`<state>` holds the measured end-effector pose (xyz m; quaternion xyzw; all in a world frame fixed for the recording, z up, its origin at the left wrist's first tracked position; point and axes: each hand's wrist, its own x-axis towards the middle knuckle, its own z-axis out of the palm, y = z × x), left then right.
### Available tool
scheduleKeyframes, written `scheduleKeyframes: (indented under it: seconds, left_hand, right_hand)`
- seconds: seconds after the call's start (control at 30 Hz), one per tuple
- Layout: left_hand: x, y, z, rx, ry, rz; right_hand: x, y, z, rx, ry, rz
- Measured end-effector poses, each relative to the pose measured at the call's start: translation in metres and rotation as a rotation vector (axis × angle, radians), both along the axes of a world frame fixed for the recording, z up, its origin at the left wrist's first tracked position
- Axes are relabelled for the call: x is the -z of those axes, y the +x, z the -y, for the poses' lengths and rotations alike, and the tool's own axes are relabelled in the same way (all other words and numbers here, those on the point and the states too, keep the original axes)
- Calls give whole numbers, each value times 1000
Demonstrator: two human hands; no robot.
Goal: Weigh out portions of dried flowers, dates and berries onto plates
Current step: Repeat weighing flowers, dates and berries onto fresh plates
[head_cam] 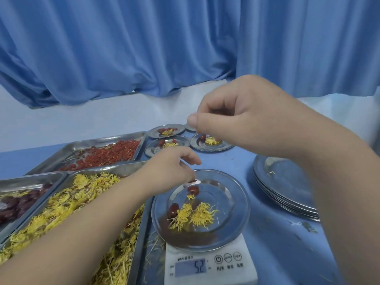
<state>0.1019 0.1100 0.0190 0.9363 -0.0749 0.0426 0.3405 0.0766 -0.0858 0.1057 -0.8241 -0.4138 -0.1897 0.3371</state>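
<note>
A: Head view. Hands?

B: Apart. Left hand (174, 165) is low, fingers curled down, pinching a few red berries (193, 181) at the fingertips. Right hand (242, 112) is raised above it and to its right, fingers curled, thumb pressed to the forefinger. Can't tell if anything is in that pinch.

A: Where's the plate?

B: Steel plate (242, 206) sits on the white scale (209, 264), directly under the left fingertips and below the right hand. On the plate: two clumps of yellow dried flowers (193, 215) and two dark red dates (172, 209), one touching the flowers, one nearer the left fingertips. The display shows the digits 5 and 2.

A: Supply trays?

B: All on the left arm's side. Flower tray (115, 168) lies under the left forearm, just beside the scale. Berry tray (107, 138) is beyond the left hand. Date tray (30, 177) is out past the left forearm, partly cut off.

A: Anything else?

B: Three filled plates (181, 128) lie beyond both hands, each with flowers and red fruit; a fourth is mostly hidden behind the right thumb. Stack of bare plates (287, 182) lies under the right forearm. Blue counter (267, 243), blue curtain (144, 48) behind.
</note>
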Motion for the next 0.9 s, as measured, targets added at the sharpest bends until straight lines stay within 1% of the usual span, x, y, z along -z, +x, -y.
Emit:
scheduleKeyframes:
  seconds: [0.1,0.17,0.33,0.37,0.4,0.5,0.53,0.7,0.77,0.9]
  left_hand:
    - [1,-4,3,-30,37,77]
    - [3,-7,2,-50,13,83]
    - [11,-24,-6,-126,-223,61]
    - [13,-26,-5,-142,-245,52]
    - [16,-28,-2,-157,-232,45]
    - [22,-26,5,-204,-66,59]
    - [22,-25,6,-213,-66,57]
    - [16,-28,1,-209,-223,8]
    - [15,-33,-5,-222,-369,-11]
    - [18,-45,-18,-226,-932,-106]
  right_hand:
    - [13,-7,8,20,-57,-26]
    - [24,-9,16,33,-81,-56]
    - [70,-10,39,145,-221,-74]
    - [82,-10,42,164,-232,-84]
    - [93,-10,45,173,-231,-96]
    - [115,-8,50,171,-221,-111]
    - [118,-7,51,172,-222,-101]
    - [123,-10,54,183,-130,-98]
    - [124,-10,55,208,-131,-122]
    - [131,-7,54,284,-67,-241]
